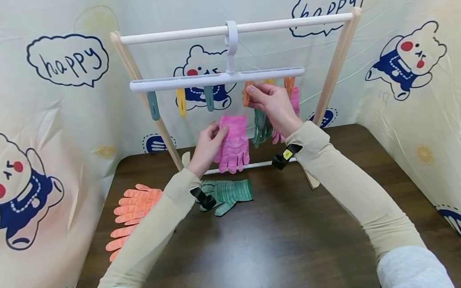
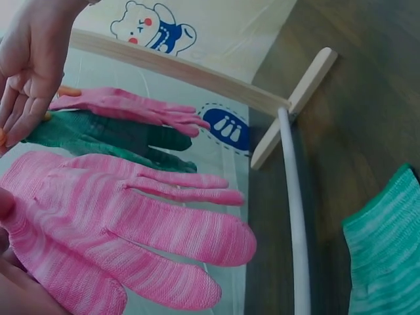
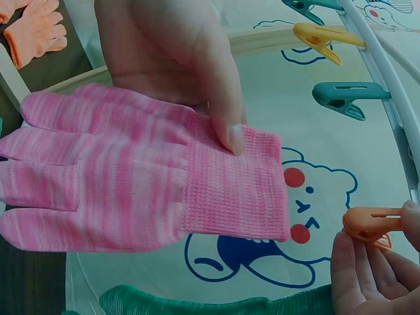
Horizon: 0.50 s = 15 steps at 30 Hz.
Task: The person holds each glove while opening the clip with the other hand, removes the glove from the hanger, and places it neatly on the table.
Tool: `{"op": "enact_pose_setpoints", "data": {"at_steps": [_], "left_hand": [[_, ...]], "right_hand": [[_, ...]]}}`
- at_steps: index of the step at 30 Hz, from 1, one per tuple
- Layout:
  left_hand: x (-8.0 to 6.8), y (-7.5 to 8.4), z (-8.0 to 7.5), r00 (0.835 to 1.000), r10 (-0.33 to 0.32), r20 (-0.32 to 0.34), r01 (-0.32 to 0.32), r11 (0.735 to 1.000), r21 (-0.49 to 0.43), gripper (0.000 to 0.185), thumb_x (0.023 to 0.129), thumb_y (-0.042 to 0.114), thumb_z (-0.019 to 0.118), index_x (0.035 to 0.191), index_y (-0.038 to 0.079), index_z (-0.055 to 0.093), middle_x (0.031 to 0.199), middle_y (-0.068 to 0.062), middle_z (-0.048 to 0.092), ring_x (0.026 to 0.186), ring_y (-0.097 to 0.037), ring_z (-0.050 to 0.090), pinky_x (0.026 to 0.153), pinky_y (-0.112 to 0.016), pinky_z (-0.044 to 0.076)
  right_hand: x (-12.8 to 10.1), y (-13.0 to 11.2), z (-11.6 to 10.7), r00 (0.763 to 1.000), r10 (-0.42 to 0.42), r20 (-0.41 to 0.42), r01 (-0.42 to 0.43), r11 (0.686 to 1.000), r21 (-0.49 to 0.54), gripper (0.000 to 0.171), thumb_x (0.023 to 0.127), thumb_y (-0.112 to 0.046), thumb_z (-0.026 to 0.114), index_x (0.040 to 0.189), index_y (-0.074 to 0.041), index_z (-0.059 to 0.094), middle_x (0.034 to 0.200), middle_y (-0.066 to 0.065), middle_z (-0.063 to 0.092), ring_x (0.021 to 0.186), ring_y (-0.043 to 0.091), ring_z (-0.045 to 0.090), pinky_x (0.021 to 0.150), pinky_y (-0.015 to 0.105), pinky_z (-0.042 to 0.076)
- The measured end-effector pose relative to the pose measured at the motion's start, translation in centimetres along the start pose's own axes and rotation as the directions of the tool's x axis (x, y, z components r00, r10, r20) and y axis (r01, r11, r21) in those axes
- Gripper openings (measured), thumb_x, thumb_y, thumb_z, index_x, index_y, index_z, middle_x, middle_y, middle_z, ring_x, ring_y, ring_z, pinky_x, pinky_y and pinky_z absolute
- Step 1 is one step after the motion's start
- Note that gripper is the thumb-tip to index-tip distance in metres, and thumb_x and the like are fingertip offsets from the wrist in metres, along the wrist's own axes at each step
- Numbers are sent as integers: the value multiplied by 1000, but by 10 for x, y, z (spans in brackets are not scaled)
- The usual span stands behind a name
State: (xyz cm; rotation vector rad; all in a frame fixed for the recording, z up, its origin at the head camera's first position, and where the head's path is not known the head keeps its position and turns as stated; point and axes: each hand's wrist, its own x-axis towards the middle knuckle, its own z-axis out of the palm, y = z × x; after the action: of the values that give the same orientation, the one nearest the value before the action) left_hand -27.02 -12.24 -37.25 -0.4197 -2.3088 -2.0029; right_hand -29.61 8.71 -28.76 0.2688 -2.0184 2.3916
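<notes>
A pink striped knit glove hangs fingers down from my left hand. In the right wrist view, the thumb lies across the ribbed cuff and the other fingers are behind it. Above and to the right, my right hand pinches an orange clothespin that hangs from the white hanger bar. The pink glove's cuff is below this clothespin and apart from it. Beside the right hand, a dark green glove and another pink glove hang from the hanger, partly hidden by that hand in the head view.
Teal clothespins and a yellow clothespin hang along the left half of the bar. A wooden frame carries the hanger on its white top rod. Orange gloves and a green glove lie on the dark table.
</notes>
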Motion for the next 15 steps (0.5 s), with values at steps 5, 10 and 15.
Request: {"op": "enact_pose_setpoints", "data": {"at_steps": [5,10,15], "left_hand": [[-3,-3,-3,1000,8,22,-9,999,31,34,109,22,55,132,-1,64,112,-21,72,91,-14,64,81,-25,51],[-7,-3,-4,999,7,43,-9,998,55,34,108,21,57,131,-2,64,112,-20,73,90,-15,65,79,-26,52],[-9,-2,-4,998,10,67,-15,997,77,31,107,22,59,128,0,67,108,-17,74,86,-16,63,76,-26,51]], "right_hand": [[-4,0,-2,1000,-22,13,23,999,-45,42,103,-23,67,138,-1,64,130,15,68,103,22,73,102,36,54],[-8,0,-6,999,-30,11,31,994,-109,47,102,-28,69,142,-5,62,136,12,67,111,25,72,104,36,52],[-12,2,-10,997,-76,-17,72,983,-167,47,101,-29,71,142,-7,63,132,13,70,112,25,73,105,39,52]]}}
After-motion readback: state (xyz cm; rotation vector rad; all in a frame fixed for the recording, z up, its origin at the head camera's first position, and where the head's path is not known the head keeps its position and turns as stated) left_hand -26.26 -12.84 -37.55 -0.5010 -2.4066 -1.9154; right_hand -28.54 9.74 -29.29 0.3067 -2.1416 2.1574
